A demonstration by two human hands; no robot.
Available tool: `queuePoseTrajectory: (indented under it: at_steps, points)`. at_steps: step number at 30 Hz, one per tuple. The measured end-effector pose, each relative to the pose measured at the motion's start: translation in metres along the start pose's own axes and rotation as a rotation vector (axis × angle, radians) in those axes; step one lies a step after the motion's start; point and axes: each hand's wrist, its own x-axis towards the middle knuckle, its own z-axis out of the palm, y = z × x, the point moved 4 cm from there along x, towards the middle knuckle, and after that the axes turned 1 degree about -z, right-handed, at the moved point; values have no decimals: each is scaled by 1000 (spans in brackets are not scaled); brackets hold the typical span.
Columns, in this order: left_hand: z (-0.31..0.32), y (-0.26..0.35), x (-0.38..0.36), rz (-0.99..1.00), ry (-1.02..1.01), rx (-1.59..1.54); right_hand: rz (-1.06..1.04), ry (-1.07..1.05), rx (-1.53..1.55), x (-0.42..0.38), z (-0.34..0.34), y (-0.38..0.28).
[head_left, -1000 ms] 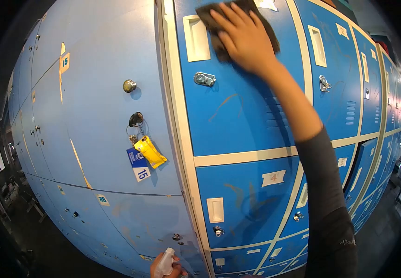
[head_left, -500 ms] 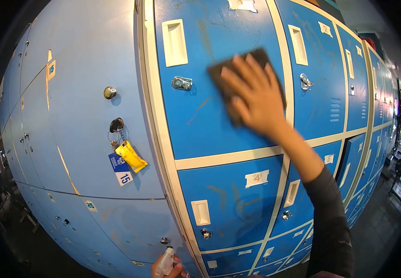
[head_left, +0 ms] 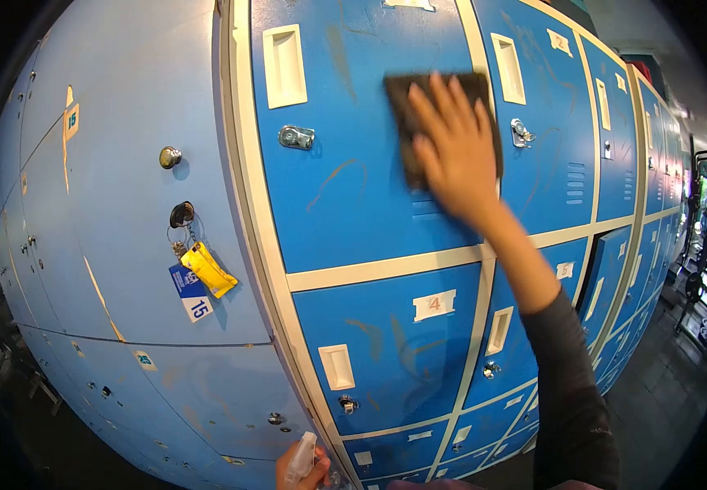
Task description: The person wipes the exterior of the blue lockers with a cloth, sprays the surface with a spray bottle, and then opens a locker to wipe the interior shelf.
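Note:
My right hand lies spread over a dark cloth, pressing it flat on the upper blue locker door. The cloth's edges are a little blurred. Left of it on the same door are a white recessed handle and a metal lock. At the bottom of the view my left hand is wrapped round the clear spray bottle, of which mainly the white nozzle shows. Smudges mark the door and the locker numbered 4 below it.
Lighter blue lockers fill the left side. Keys with a yellow tag and a blue and white tag marked 15 hang there. One locker door at right stands ajar. Dark gym equipment is at the far right.
The lockers have shifted slightly left and up in view. My right hand and the cloth have moved up and right across the door, nearer its right edge. My left hand still holds the bottle.

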Motion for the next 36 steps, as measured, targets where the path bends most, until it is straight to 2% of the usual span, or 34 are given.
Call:
queuePoseTrajectory:
  at_steps: [4, 5, 8, 11, 13, 16, 19, 22, 24, 25, 30, 31, 33, 34, 36]
  points:
    - [-6, -14, 8, -79, 21, 87, -103, -312, 127, -107, -20, -60]
    - [-7, -17, 9, 0, 13, 129, -159, -386, 158, -126, -21, -69]
    - [-7, -20, 9, 183, -14, 208, -401, -403, 166, -138, -21, -73]
    - [-3, -12, 7, 240, -27, 221, -379, -374, 119, -83, -10, -56]
    - [-2, -9, 5, 262, -7, 253, -326, -274, 88, -28, -3, -44]
    - [14, 28, -4, 134, -39, 51, -320, -13, -8, 56, 22, -22]
    - [10, 32, -8, 237, -7, 210, -337, 140, 9, 133, 44, 1]
    - [4, 25, -10, 15, 100, 165, -234, 151, -27, 181, 49, 4]
    - [5, 32, -13, -35, 146, 137, -210, 180, -10, 187, 52, 4]
    - [5, 34, -14, -62, 167, 124, -197, 196, -3, 180, 49, -2]
    - [-11, 34, -23, 58, 140, 226, -163, 199, -14, 90, 38, -33]
    - [-13, 35, -24, 76, 144, 248, -124, 114, -1, 61, 29, -45]
    - [-12, 38, -25, 68, 178, 100, -43, -69, 63, -1, 11, -71]
    - [-13, 38, -27, 61, 198, 26, -48, -125, 110, -34, 5, -84]
    - [-21, 33, -29, 68, 187, 112, -105, -295, 156, -90, -3, -109]
